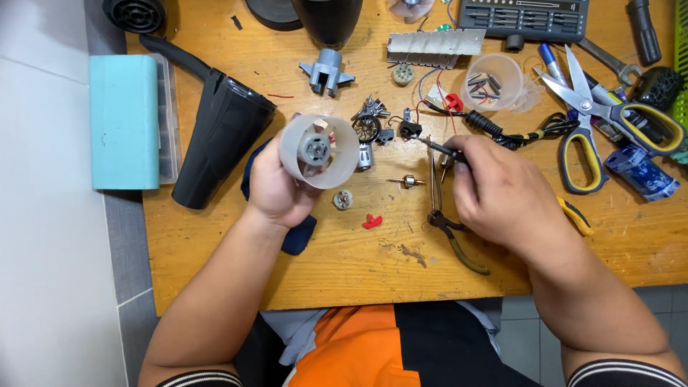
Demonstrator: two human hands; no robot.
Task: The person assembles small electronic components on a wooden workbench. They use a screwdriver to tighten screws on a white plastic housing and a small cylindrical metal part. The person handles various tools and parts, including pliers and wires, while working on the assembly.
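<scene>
Head view: translucent motor housing gripped in left hand, right hand pinching thin black tool beside it.

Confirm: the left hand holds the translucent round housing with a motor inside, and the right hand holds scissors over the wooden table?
Not scissors. In the head view the right hand holds a thin black probe-like tool; the scissors lie untouched on the table. The left hand does hold the housing.

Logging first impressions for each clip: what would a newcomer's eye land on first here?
First the translucent round housing with a small motor inside, held up by the left hand at centre. Next the right hand pinching a thin black tool beside it. Yellow-handled scissors lie at the cluttered wooden table's right.
</scene>
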